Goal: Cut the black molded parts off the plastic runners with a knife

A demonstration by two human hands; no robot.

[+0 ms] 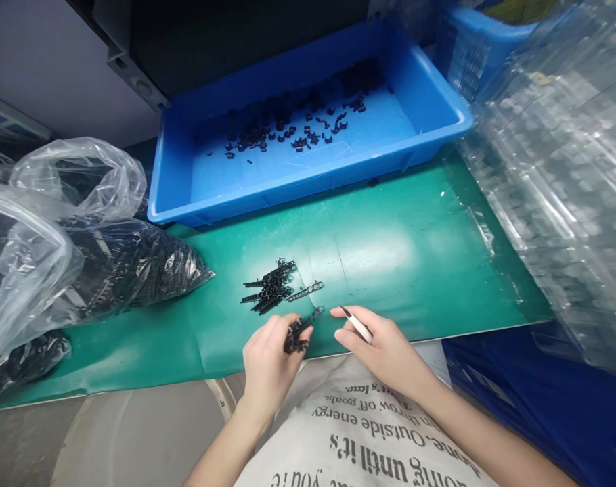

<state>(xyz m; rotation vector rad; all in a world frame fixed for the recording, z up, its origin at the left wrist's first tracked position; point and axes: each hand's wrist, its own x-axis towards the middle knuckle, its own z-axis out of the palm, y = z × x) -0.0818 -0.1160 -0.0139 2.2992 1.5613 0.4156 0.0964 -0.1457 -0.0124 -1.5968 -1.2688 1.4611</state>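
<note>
My left hand [273, 352] is closed around several black plastic parts [296, 335], which stick out between thumb and fingers near the table's front edge. To its right, my right hand [384, 341] grips a white tool with a dark pointed tip [357, 326]; its exact kind is unclear. The tool's tip points up and left, apart from the parts in the left hand. Just beyond the left hand lies a loose pile of thin black plastic parts [269, 287] with ring-like ends. A single similar strip [306, 291] rests at the pile's right side.
At the back, a blue tray [308, 184] holds many small black pieces. Clear plastic bags of black parts [130, 260] lie on the left of the green tabletop [389, 250]. Stacked clear plastic trays [566, 169] stand at right, with a blue basket [473, 54] behind.
</note>
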